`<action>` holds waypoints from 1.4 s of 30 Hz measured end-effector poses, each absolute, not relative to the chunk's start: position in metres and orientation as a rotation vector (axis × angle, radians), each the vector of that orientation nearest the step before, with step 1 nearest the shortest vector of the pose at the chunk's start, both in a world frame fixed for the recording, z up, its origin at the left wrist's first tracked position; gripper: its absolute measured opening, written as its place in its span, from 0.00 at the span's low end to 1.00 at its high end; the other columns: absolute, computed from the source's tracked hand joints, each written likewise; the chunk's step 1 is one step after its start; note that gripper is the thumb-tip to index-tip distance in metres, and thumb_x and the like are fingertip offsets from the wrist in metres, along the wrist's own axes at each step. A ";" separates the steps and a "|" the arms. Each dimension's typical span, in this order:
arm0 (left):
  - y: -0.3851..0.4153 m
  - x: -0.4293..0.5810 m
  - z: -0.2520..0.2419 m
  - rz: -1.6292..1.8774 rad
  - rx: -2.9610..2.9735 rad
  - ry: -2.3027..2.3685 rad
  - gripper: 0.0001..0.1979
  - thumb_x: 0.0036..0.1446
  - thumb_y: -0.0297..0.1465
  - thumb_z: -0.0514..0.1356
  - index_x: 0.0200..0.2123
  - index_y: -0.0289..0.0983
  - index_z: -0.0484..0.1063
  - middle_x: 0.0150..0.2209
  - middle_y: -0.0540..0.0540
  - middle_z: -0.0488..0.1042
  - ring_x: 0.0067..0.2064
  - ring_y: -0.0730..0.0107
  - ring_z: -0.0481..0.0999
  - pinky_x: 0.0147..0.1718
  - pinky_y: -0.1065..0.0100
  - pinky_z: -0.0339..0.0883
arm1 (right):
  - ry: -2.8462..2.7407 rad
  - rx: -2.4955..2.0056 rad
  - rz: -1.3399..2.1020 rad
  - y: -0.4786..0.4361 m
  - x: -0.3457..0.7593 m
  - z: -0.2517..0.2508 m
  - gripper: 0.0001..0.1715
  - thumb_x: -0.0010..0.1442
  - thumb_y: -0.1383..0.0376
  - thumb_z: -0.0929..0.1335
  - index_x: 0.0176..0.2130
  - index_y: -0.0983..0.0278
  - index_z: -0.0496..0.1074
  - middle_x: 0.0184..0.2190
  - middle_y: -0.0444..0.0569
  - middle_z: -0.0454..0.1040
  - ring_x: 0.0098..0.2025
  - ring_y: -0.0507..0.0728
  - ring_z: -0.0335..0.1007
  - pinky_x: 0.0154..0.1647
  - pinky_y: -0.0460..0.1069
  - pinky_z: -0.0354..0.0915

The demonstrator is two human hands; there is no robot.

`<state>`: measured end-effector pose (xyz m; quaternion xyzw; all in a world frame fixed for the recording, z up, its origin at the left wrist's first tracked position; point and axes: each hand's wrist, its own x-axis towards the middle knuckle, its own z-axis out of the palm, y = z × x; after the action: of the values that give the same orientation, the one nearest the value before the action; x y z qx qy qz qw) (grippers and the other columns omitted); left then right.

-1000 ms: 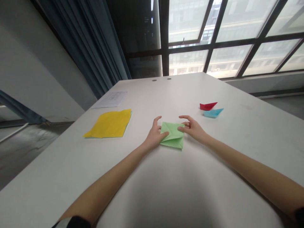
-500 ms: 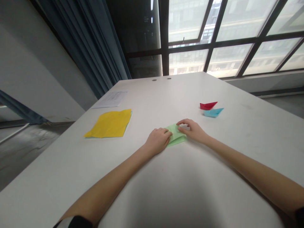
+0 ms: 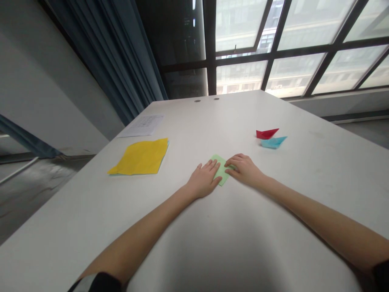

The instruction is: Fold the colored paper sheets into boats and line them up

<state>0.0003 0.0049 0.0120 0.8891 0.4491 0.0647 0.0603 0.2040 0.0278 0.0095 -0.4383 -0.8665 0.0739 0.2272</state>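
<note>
A folded piece of light green paper lies on the white table between my two hands. My left hand rests flat on its left side, fingers spread and pointing away from me. At the paper's right edge, my right hand has its thumb and fingers closed around the corner in a pinch. Both hands partly cover the paper, so its full shape is hidden.
Beyond my right hand sit a red paper boat and a blue paper boat. On the left lies a stack of square paper, yellow sheet on top. Behind it is a printed sheet. The white table spreads around.
The green paper looks turned and narrower now. My left hand's fingers have gone from curled over it to spread flat on it. My right hand has closed at its right corner.
</note>
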 end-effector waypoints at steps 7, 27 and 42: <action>0.007 -0.004 0.009 0.140 2.556 1.487 0.35 0.58 0.50 0.42 0.62 0.37 0.45 0.64 0.37 0.41 0.64 0.52 0.42 0.57 0.43 0.38 | -2.345 -1.211 0.204 0.033 0.209 -0.001 0.13 0.58 0.58 0.64 0.39 0.60 0.73 0.40 0.50 0.75 0.45 0.59 0.64 0.47 0.56 0.57; 0.017 -0.015 0.007 0.646 2.605 1.750 0.16 0.56 0.38 0.54 0.46 0.37 0.67 0.47 0.42 0.69 0.50 0.60 0.65 0.48 0.59 0.57 | -2.196 -1.403 0.102 0.034 0.213 -0.012 0.22 0.57 0.57 0.64 0.49 0.64 0.68 0.45 0.53 0.72 0.49 0.63 0.62 0.48 0.58 0.58; 0.016 -0.016 0.010 0.720 2.712 1.503 0.05 0.52 0.29 0.58 0.33 0.37 0.65 0.35 0.46 0.71 0.41 0.63 0.67 0.41 0.63 0.60 | -2.182 -1.158 0.227 0.033 0.212 -0.007 0.11 0.53 0.67 0.65 0.39 0.62 0.65 0.36 0.48 0.72 0.39 0.58 0.65 0.43 0.53 0.58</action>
<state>-0.0163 0.0164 0.0101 0.8518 0.4720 0.2261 -0.0206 0.2124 0.0326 -0.0075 -0.4416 -0.8320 0.0867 0.3246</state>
